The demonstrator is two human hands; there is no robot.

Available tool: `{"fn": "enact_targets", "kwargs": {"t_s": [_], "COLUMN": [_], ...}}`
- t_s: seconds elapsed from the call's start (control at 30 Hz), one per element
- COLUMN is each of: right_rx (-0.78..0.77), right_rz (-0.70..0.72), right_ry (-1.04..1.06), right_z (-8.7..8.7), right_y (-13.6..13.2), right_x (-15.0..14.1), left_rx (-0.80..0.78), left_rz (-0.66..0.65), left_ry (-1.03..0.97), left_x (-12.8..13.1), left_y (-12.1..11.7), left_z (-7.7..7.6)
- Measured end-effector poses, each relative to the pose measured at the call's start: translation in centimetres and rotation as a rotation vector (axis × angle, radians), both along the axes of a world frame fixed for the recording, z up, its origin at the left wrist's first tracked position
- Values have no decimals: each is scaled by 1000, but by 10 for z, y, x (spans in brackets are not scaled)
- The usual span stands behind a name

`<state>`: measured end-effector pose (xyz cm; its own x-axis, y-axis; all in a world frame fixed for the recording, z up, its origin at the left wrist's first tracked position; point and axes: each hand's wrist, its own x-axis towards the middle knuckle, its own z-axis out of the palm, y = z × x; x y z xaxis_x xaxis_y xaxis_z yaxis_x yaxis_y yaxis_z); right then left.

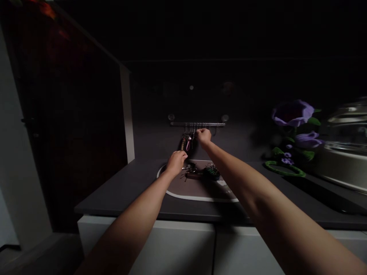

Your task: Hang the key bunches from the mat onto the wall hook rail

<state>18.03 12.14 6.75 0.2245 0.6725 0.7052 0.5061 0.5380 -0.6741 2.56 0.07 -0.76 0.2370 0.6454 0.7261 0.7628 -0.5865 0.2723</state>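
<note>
A clear rail (197,124) with several small hooks is fixed to the dark wall. My right hand (204,136) is raised to the hooks, its fingers pinched together; what they hold is too small to make out. Just left of it hang keys with a pink strap (188,144) and a dark lettered strap (183,144). My left hand (176,162) is lower, just below the lettered strap, fingers curled together; whatever is in them is hidden. Under both hands, a brown mat (186,192) with a white rim bears several keys and a dark green pouch-like thing (211,172).
The mat lies on a dark countertop (126,191) above white cabinets (183,244). To the right stand purple knitted-looking flowers (294,114) with a green ring base, a flat black object (329,198) and a large white-and-clear appliance (346,164). A side panel (127,114) borders the left.
</note>
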Motion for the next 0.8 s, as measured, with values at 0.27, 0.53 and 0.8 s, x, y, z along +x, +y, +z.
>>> {"fn": "enact_targets", "kwargs": {"t_s": [0.27, 0.53, 0.8], "right_rx": [-40, -71, -98], "right_rz": [55, 86, 98], "right_ry": [202, 232, 220], "right_z": [-10, -18, -19], "right_y": [1, 4, -4], "right_x": [-3, 1, 3], "left_rx": [-8, -28, -31], "left_rz": [7, 2, 5], "left_ry": [-7, -23, -6], "left_x": [-2, -4, -4], "left_y": [4, 6, 6], "left_z": [-1, -3, -3]}}
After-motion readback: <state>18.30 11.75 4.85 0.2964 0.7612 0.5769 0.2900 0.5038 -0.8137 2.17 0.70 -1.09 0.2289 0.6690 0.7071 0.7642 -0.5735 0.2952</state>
